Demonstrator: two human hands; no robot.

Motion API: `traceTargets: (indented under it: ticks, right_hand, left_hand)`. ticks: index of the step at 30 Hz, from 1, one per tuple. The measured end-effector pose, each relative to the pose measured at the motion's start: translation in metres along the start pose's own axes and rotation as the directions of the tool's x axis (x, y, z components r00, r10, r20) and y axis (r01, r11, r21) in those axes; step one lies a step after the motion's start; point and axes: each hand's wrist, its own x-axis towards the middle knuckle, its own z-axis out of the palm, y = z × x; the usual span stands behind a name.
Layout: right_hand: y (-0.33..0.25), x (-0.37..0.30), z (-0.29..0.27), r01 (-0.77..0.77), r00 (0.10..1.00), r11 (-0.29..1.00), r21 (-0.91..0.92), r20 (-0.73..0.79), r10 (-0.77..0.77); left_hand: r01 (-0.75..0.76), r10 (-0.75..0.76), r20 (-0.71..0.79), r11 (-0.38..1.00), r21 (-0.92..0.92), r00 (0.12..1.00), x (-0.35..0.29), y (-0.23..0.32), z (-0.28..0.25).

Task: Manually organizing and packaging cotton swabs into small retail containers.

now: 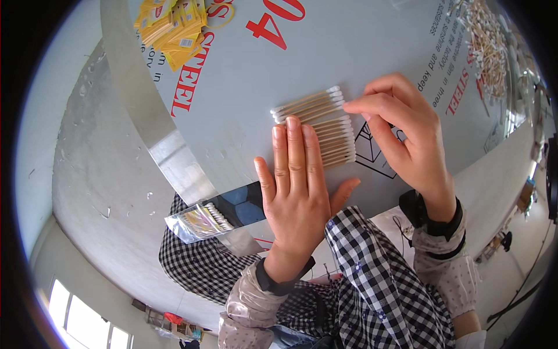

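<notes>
A row of cotton swabs with white tips and wooden sticks lies side by side on the grey table, split by a small gap near its far end. Flat across the left part of the row rests my left hand, fingers stretched out and thumb spread, covering many of the left tips. My right hand is at the row's right end. Its index fingertip points at the swab tips by the gap, touching or very near them, while its thumb stays apart. Nothing shows in its grasp.
Yellow printed packets are stacked at the far left of the table. A large heap of loose cotton swabs lies at the far right. By the near edge, a clear bag of swabs sits close to my checked apron.
</notes>
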Motion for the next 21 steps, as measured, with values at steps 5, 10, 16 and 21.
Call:
traceTargets:
  ticks: [5,10,16,21]
  right_hand:
    - [0.000,0.002,0.001,0.010,1.000,0.999,-0.032,-0.001,-0.010]
    - [0.000,0.003,0.002,0.008,1.000,0.999,-0.047,-0.001,-0.009]
    - [0.000,0.003,0.001,0.005,1.000,0.999,-0.054,0.007,-0.004]
    - [-0.001,0.003,0.001,0.002,1.000,0.998,-0.061,0.006,-0.002]
  left_hand:
    - [0.039,-0.039,0.003,0.998,-0.042,0.999,0.000,0.001,0.000]
    - [0.043,-0.044,-0.013,0.996,-0.072,0.999,0.000,0.000,0.000]
    - [0.058,-0.063,-0.012,0.964,-0.258,0.998,0.003,-0.002,-0.009]
    - [-0.005,0.001,-0.017,0.969,-0.249,1.000,0.011,-0.002,-0.017]
